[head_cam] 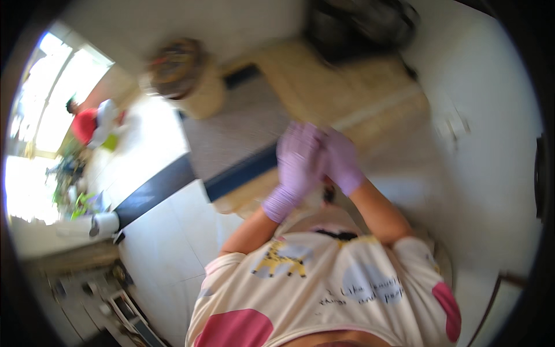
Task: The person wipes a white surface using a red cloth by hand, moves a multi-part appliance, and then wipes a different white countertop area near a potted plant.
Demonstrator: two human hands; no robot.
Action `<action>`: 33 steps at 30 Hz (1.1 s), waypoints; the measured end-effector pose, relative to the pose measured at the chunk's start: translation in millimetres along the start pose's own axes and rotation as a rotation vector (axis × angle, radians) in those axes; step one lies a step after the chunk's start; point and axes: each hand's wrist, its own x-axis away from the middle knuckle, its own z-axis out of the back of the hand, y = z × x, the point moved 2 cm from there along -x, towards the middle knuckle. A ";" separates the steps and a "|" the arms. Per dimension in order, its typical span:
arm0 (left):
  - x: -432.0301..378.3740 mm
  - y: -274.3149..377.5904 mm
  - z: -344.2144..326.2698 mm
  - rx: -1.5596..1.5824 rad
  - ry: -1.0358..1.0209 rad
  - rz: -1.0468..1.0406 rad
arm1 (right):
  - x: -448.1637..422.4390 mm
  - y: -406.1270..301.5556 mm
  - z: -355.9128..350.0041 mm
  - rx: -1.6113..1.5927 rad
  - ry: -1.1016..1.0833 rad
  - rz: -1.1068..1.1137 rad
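Before my chest, my left hand and my right hand are pressed together, both in thin purple gloves. The left hand's back faces me, and its fingers lie close together against the right hand. Motion blur and the overlap hide whether anything sits between the palms. Beyond and below them is a flat grey-brown surface with a dark blue edge. It rests beside or on a yellowish-tan surface.
At the upper left, a round dark container tops a pale stand. A black bag-like object is at the back. On the right wall is a switch or socket. A person in red is near the bright doorway; shelving stands lower left.
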 end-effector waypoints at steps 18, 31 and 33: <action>230.7 11.7 53.0 0.740 0.536 0.670 | 81.5 -124.7 -47.8 -1.357 -0.953 0.103; 348.3 -45.4 91.6 1.263 0.896 1.037 | 110.9 -211.7 -100.1 -0.774 -1.017 0.600; 367.9 -69.3 104.5 1.394 1.111 1.044 | 110.9 -226.2 -116.0 -0.828 -1.055 0.549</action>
